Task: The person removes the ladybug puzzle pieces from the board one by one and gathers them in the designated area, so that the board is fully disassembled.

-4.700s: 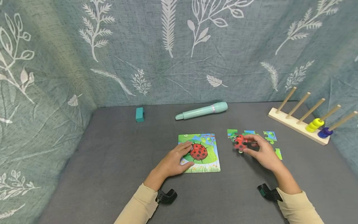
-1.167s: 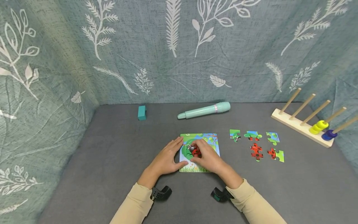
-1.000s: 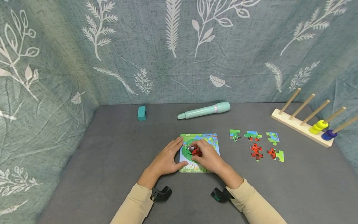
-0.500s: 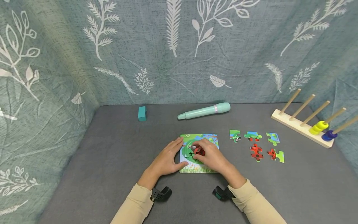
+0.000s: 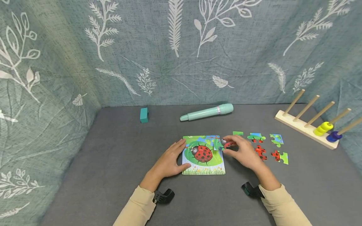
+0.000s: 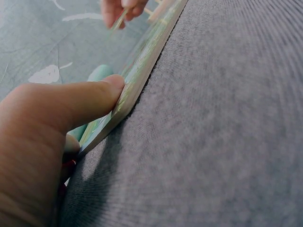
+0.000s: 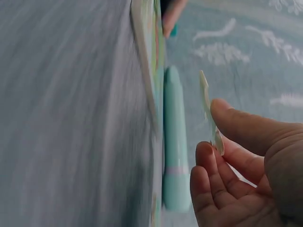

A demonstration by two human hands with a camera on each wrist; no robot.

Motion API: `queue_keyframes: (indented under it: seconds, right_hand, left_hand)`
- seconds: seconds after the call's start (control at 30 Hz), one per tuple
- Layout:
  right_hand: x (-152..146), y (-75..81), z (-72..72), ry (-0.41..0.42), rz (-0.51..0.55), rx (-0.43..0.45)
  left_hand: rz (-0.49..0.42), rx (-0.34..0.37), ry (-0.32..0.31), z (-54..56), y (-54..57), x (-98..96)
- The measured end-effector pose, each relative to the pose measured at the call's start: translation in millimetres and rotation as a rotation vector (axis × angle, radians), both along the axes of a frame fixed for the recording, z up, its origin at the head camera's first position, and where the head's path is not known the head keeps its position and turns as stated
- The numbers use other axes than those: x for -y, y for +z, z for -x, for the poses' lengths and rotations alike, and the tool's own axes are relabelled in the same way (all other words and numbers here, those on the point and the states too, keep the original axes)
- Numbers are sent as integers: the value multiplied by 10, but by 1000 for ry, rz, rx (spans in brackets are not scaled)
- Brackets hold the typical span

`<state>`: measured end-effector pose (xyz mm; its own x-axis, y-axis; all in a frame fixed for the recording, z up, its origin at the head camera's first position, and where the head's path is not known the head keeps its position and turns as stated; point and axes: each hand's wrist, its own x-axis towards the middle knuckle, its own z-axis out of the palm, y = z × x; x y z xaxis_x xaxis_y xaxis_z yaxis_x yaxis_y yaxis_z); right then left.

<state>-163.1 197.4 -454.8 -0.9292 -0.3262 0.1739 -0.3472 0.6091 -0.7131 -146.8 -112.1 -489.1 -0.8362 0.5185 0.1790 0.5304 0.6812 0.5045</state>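
A square ladybug puzzle board (image 5: 203, 171) lies flat on the table in the head view. Along its left edge rests my left hand (image 5: 169, 161), fingers nearly straight; in the left wrist view the thumb (image 6: 97, 98) presses on the board's edge. Above the board's right edge, my right hand (image 5: 245, 153) pinches a jigsaw piece (image 5: 217, 144), green with a red and black part. The right wrist view shows that jigsaw piece (image 7: 208, 109) edge-on between thumb and fingers, clear of the board. The printed ladybug is in plain sight.
Several loose pieces lie right of the board, among them a red one (image 5: 260, 152) and a red-green one (image 5: 280, 157). A mint microphone-shaped object (image 5: 207, 112) and a teal block (image 5: 144, 115) lie behind. At right stands a wooden peg rack (image 5: 304, 127) with yellow and blue rings.
Earlier my right hand was among the loose pieces, then over the board with a piece. In the last half second it moved right, still pinching the piece. My left hand stays at the board's left edge.
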Motion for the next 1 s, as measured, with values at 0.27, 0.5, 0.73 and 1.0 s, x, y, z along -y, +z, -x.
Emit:
queue_keyframes:
  seconds: [0.27,0.5,0.73,1.0]
  right_hand:
    - [-440,-43,-75,-76,-52,-56]
    - [-605,-98,-110,-50,-112,-79]
    - [-619,-120,-119,-29,-216,-197]
    - [-610,-133,-106,6,-237,-194]
  left_hand:
    - [1,9,5,-4,4,4]
    - [20,28,10,-1,26,0]
    - [12,47,12,14,59,-10]
    - [-2,38,2,26,70,1]
